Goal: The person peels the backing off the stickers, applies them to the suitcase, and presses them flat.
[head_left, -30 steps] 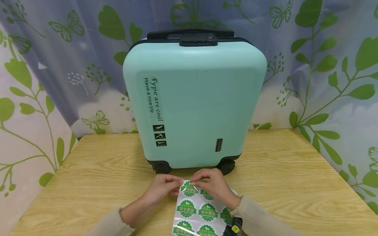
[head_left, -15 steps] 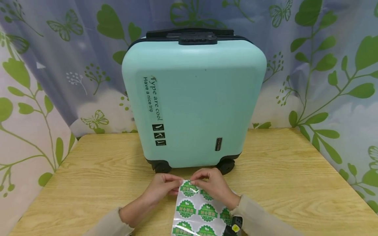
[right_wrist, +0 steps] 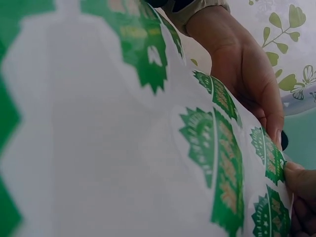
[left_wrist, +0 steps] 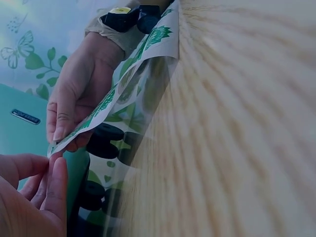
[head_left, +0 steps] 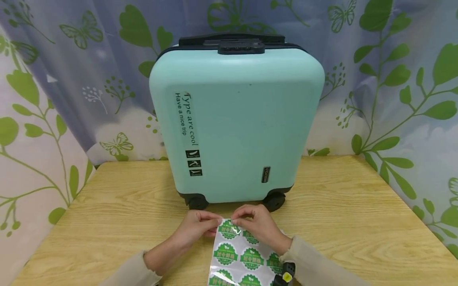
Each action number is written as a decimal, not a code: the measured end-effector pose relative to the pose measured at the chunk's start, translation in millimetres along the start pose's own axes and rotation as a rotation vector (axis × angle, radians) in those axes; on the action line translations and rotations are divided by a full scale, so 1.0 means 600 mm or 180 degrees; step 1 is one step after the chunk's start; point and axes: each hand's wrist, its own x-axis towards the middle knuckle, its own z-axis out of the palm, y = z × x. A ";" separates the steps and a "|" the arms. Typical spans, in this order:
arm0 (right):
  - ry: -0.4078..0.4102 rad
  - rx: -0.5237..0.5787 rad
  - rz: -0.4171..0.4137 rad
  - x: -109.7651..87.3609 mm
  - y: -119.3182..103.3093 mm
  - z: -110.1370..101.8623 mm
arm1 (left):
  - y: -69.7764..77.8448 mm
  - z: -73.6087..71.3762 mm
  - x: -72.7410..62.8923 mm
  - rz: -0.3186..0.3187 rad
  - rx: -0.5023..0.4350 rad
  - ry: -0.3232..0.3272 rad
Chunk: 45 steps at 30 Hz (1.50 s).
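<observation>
A glossy sheet of round green stickers (head_left: 240,256) lies near the table's front edge, its far end lifted. My left hand (head_left: 197,227) pinches the sheet's top left corner (left_wrist: 53,149). My right hand (head_left: 258,225) pinches the edge of the top sticker (head_left: 229,229) beside it. The sticker sheet (right_wrist: 148,148) fills the right wrist view, with my left hand (right_wrist: 252,74) behind it. In the left wrist view my right hand (left_wrist: 74,94) holds the sheet (left_wrist: 123,84) from above. A mint green suitcase (head_left: 236,119) stands upright just beyond both hands.
The wooden table (head_left: 358,222) carries the suitcase on its black wheels (head_left: 274,200). A curtain printed with green leaves and butterflies (head_left: 393,79) hangs behind and to both sides. A black wrist device (head_left: 285,274) sits on my right wrist.
</observation>
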 end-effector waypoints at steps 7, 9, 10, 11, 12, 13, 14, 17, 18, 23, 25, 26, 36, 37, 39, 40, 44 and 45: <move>0.0002 0.0027 -0.0039 -0.001 0.001 0.002 | 0.003 -0.001 0.000 -0.0021 -0.0009 -0.0028; -0.0001 0.0059 -0.0059 -0.001 0.000 0.002 | 0.003 -0.002 0.000 -0.0019 -0.0010 -0.0043; -0.0006 0.0073 -0.0074 -0.001 0.000 0.002 | 0.004 -0.002 0.000 -0.0019 -0.0005 -0.0045; -0.0012 0.0077 -0.0077 -0.001 0.000 0.002 | 0.004 -0.002 -0.001 -0.0016 -0.0002 -0.0043; -0.0021 0.0079 -0.0079 -0.001 0.000 0.002 | 0.004 -0.002 -0.001 -0.0014 0.0002 -0.0043; -0.0037 0.0095 -0.0078 -0.001 0.000 0.002 | 0.004 -0.003 -0.002 -0.0017 0.0004 -0.0042; -0.0050 0.0100 -0.0074 -0.002 -0.001 0.003 | 0.004 -0.003 -0.002 -0.0022 0.0005 -0.0043; -0.0068 0.0079 -0.0047 -0.002 -0.001 0.003 | 0.003 -0.004 -0.003 -0.0030 -0.0010 -0.0064; -0.0071 0.0074 -0.0042 -0.002 0.000 0.003 | 0.003 -0.004 -0.003 -0.0031 -0.0017 -0.0077; -0.0063 0.0083 -0.0028 -0.001 0.001 0.003 | 0.002 -0.005 -0.002 -0.0029 -0.0027 -0.0102; -0.0053 0.0118 -0.0039 -0.001 0.002 0.003 | 0.002 -0.006 -0.001 -0.0030 -0.0022 -0.0110; -0.0044 0.0138 -0.0044 -0.001 0.002 0.002 | 0.002 -0.006 -0.001 -0.0032 -0.0020 -0.0112; 0.0077 0.0181 -0.0259 -0.005 0.004 0.001 | 0.005 -0.009 0.000 -0.0007 0.0014 -0.0111; 0.0081 0.0191 -0.0278 -0.006 0.004 0.001 | 0.005 -0.009 0.000 -0.0008 0.0014 -0.0102; 0.0083 0.0215 -0.0301 -0.006 0.003 0.001 | 0.005 -0.009 0.000 -0.0007 0.0009 -0.0081; 0.0093 0.0212 -0.0304 -0.006 0.003 0.001 | 0.005 -0.008 0.001 -0.0015 -0.0003 -0.0068; 0.0142 0.0195 -0.0316 -0.005 0.004 0.001 | 0.004 -0.006 0.002 -0.0060 -0.0069 0.0015; 0.0156 0.0186 -0.0317 -0.004 0.004 0.001 | 0.004 -0.005 0.002 -0.0064 -0.0092 0.0034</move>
